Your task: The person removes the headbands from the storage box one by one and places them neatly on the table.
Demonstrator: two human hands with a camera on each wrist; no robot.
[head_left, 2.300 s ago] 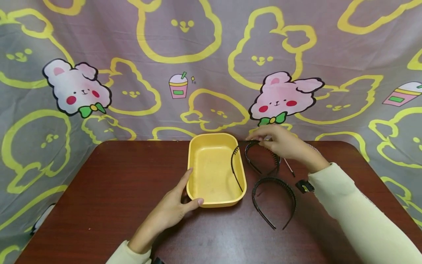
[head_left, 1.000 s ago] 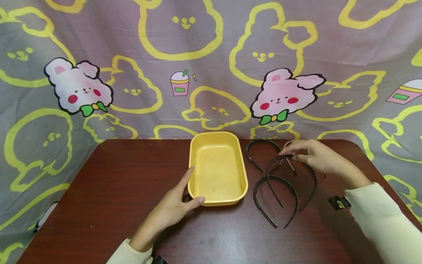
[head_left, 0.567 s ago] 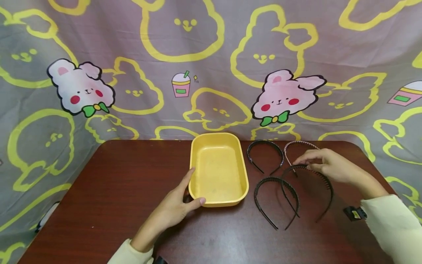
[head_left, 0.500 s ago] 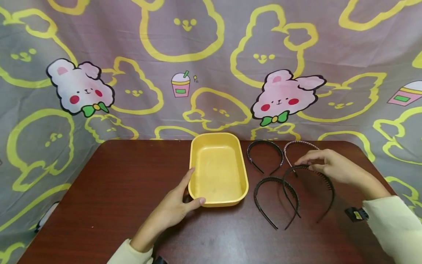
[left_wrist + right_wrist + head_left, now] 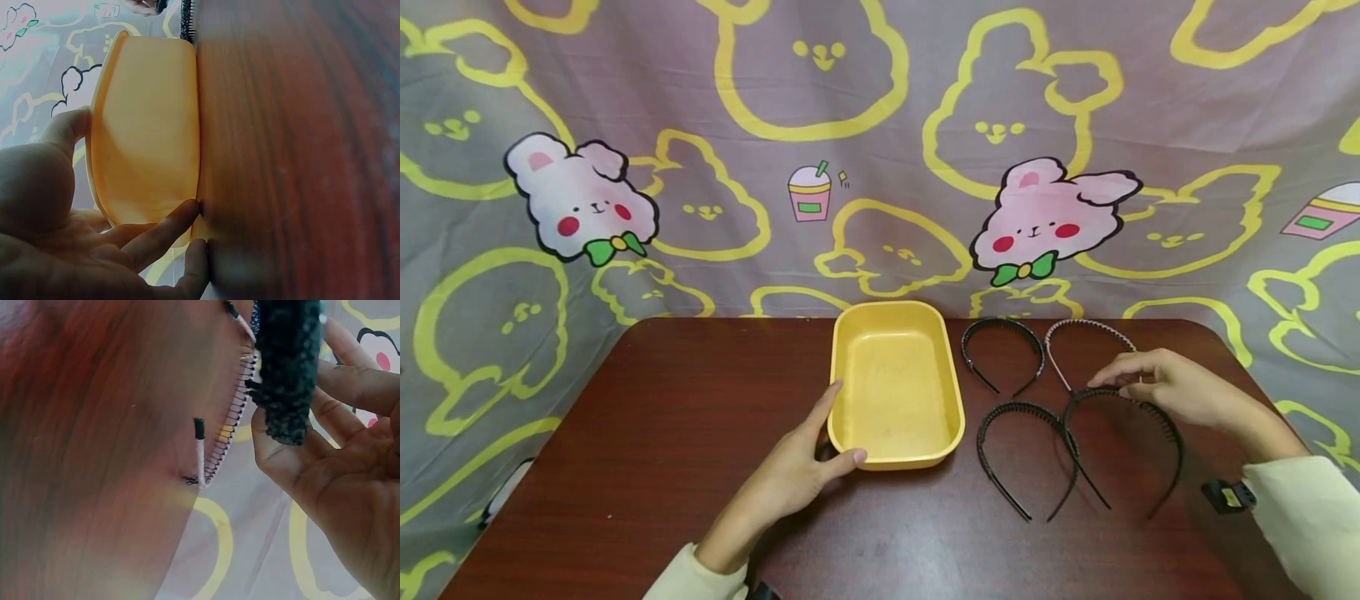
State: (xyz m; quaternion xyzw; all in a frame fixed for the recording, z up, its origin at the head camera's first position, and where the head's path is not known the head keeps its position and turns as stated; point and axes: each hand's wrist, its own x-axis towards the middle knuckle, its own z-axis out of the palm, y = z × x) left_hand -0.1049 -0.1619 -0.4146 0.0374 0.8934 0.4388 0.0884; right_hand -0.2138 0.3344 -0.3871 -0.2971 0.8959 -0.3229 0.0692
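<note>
My left hand [image 5: 782, 475] holds the near left corner of a yellow plastic tub [image 5: 895, 392], thumb on its rim; in the left wrist view some fingertips [image 5: 194, 206] meet the table beside its base. My right hand [image 5: 1187, 396] pinches the top of a black toothed headband [image 5: 1180, 454], whose ends point towards me. I cannot tell whether those ends touch the table. In the right wrist view this headband [image 5: 287, 381] looks dark and glittery. Left of it lies another black headband [image 5: 1027, 407], its right leg overlapping the held one in the head view.
Behind these two lie a dark headband [image 5: 1000, 322] beside the tub and a pale pink one [image 5: 1078, 322], partly hidden by my right hand. They rest on a dark red-brown table [image 5: 700, 417]. A patterned curtain [image 5: 880, 167] hangs behind the table's far edge.
My right hand has carried the black headband from the tub's right side, rightwards and nearer to me, past the other headbands. The left hand has stayed on the tub.
</note>
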